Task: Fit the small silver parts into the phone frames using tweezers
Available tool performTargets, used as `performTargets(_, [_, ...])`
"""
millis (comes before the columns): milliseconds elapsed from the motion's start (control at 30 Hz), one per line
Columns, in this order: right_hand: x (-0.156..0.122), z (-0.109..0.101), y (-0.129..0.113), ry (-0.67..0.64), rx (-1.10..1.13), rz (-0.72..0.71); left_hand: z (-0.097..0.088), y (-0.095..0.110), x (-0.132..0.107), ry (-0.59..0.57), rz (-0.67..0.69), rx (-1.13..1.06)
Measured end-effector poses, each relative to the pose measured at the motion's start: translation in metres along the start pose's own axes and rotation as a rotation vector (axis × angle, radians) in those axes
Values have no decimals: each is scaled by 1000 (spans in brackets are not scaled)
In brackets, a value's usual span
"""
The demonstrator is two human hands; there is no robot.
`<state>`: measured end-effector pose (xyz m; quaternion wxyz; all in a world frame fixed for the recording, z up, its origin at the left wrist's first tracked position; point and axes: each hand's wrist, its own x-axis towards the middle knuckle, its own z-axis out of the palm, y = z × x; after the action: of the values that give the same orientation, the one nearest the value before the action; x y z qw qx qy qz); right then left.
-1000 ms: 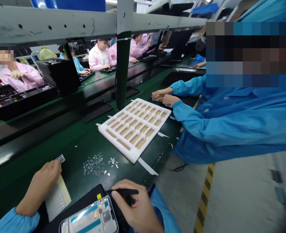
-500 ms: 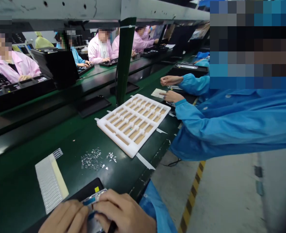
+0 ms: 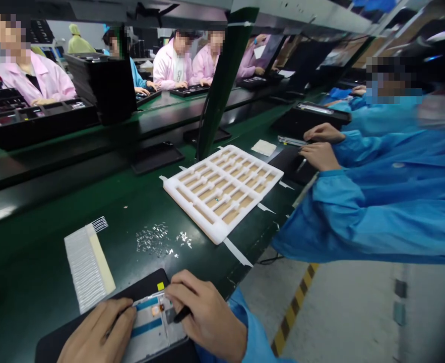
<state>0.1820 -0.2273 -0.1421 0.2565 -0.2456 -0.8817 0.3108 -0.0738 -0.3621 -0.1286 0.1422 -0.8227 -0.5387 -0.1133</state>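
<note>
Green worktop [image 3: 56, 242] runs along a long assembly line, with people in pink coats seated across it and a co-worker's blue sleeve [image 3: 377, 212] reaching in from the right. At the near edge a phone frame [image 3: 152, 327] lies face-open on a black mat [image 3: 142, 285], directly between the two hands. The left hand [image 3: 97, 335] rests flat on the frame's left side, its grip loose, with fingers spread and closed around nothing. The right hand [image 3: 207, 317] sits at the frame's upper right corner, its grip clamped on a slim black tool [image 3: 180, 315] whose tip touches the frame near an orange part. Just beyond the mat lie a sheet of white strips [image 3: 86, 264] and scattered small metal bits [image 3: 152, 239]. A white foam tray [image 3: 222, 189] sits farther out.
</note>
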Motion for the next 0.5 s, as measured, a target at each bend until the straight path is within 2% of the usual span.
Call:
performTargets(267, [0, 4, 0, -63, -89, -4, 3, 3, -7, -84, 55, 13])
performTargets(400, [3, 2, 0, -101, -166, -30, 5, 2, -5, -50, 38, -30])
performTargets(500, [3, 1, -1, -78, -156, -28, 3, 5, 5, -5, -19, -138])
